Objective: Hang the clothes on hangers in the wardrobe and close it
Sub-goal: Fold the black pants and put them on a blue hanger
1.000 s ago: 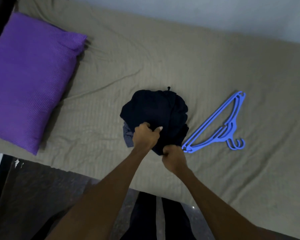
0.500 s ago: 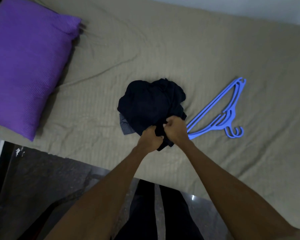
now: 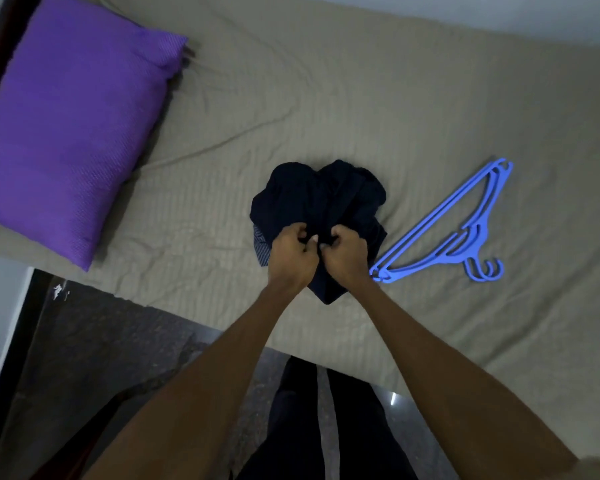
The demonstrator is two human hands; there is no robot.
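Observation:
A crumpled dark navy garment (image 3: pixel 312 199) lies in a heap in the middle of the bed. A striped grey cloth (image 3: pixel 261 247) peeks out from under its left edge. My left hand (image 3: pixel 291 252) and my right hand (image 3: pixel 345 252) sit side by side at the heap's near edge, both with fingers curled into the dark fabric and gripping it. Blue plastic hangers (image 3: pixel 465 230), stacked together, lie flat on the sheet just right of the garment, hooks pointing toward the near right. The wardrobe is out of sight.
The bed carries a wrinkled olive-grey sheet (image 3: pixel 361 98). A large purple pillow (image 3: pixel 70 133) fills its left end. A pale wall runs along the far side. Dark stone floor (image 3: pixel 101 358) and my dark-trousered legs are below the bed's near edge.
My right hand moved up from the garment's lower corner to meet my left hand at the near edge; both now bunch the fabric together. The hangers have not moved.

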